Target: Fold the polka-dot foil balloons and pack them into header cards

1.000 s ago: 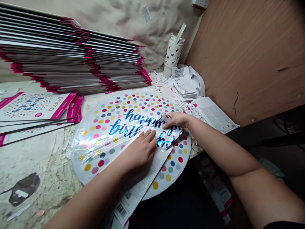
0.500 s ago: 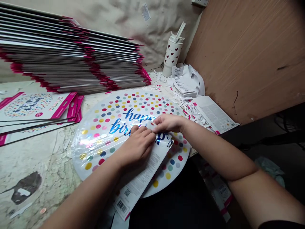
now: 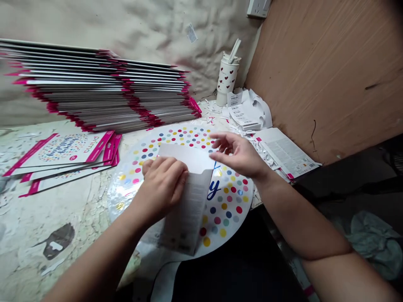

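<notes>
The left hand (image 3: 162, 184) curls over a white card sleeve (image 3: 192, 201) on the round polka-dot foil balloon (image 3: 228, 214), whose near rim overhangs the table edge (image 3: 258, 203). The right hand (image 3: 237, 154) hovers open, fingers spread, above the balloon's right side. Just beyond the balloon lies a tall stack of pink-edged balloon packs (image 3: 100, 96).

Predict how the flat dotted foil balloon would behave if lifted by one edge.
The dotted foil balloon would probably droop, since it lies thin and flat. It likely weighs little for its width, and its glossy, light-catching surface looks slippery.
</notes>
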### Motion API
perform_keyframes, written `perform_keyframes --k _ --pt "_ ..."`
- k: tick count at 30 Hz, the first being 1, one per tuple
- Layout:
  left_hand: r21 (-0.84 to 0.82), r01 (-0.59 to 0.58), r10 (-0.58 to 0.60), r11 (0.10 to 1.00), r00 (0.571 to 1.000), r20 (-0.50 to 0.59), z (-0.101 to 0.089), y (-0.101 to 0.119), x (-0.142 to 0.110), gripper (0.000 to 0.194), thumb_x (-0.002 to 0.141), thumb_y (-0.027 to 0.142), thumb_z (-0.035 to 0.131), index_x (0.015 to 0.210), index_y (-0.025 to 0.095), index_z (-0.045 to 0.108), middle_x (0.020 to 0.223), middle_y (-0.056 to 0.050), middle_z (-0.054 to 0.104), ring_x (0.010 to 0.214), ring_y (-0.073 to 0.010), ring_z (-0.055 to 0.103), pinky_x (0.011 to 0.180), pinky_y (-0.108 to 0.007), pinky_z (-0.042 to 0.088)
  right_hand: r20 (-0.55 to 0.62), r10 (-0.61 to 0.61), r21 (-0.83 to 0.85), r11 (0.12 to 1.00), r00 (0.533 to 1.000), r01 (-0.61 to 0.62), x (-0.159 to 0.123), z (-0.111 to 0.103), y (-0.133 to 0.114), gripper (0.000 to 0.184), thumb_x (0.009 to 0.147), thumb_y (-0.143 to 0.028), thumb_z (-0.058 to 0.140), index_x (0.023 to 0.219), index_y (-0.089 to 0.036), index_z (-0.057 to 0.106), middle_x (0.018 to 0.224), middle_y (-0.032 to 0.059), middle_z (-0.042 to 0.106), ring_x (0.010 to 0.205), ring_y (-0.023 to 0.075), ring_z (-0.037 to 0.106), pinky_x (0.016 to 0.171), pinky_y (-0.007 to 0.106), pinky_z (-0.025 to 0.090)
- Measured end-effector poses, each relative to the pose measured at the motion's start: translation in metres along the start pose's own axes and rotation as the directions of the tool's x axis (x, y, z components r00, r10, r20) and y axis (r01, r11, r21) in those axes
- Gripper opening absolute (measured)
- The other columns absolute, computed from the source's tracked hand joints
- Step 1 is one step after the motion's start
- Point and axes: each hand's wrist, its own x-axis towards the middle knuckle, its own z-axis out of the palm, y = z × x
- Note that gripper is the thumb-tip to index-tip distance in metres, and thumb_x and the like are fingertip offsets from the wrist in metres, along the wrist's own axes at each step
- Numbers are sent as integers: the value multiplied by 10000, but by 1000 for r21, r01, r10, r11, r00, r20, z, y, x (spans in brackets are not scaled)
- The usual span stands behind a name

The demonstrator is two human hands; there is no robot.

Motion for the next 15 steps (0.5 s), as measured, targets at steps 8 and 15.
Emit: perform_keyframes --k 8,15 --pt "-413 284 -378 865 911 -166 -17 -1 -26 486 823 545 458 1208 250 475 1226 -44 550 1237 -317 374 922 -528 377 98 24 528 846 995 -72 -31 34 5 307 664 -244 727 948 -164 640 937 51 685 947 207 624 899 362 469" --pt "-949 315 -579 -18 770 267 15 9 -46 423 740 359 654 1106 170 557 986 -79 677 871 -225 637 739 -332 522 11 18 462 887 1000 -21 -11 30 15 305 746 -395 648 954 -183 583 831 17 657 759 152 618 727 299 496"
